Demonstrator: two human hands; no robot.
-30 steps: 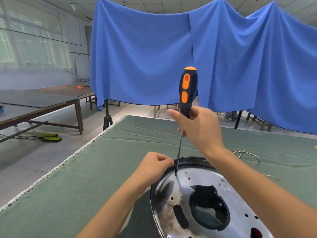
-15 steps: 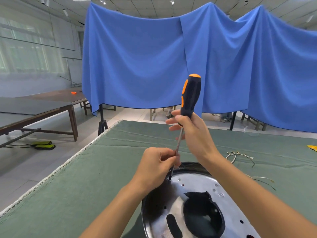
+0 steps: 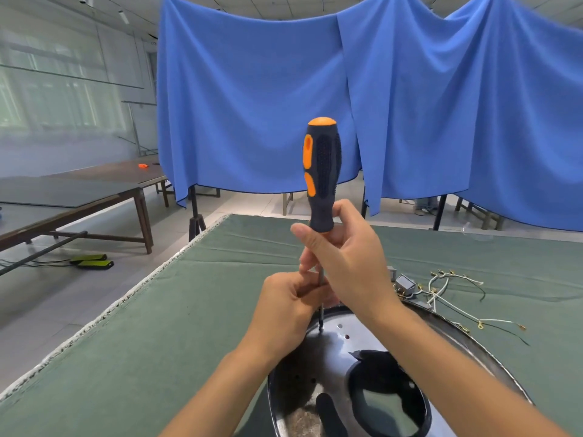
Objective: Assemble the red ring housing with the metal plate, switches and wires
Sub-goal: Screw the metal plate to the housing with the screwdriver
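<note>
Screwdriver [image 3: 321, 171] standing upright, right hand [image 3: 344, 263] gripping its handle base; just below that grip, left hand [image 3: 290, 307] pinching the shaft. Tip is touching metal plate [image 3: 331, 351] under both hands; wires [image 3: 448, 288] lying right of the grip

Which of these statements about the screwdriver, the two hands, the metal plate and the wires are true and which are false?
1. The right hand grips the screwdriver at the base of its handle. True.
2. The screwdriver lies flat on the green cloth. False: it stands nearly upright, tip down on the metal plate.
3. The left hand rests open on the cloth. False: its fingers curl round the shaft.
4. The wires lie loose on the green cloth, to the right of the hands. True.
</note>
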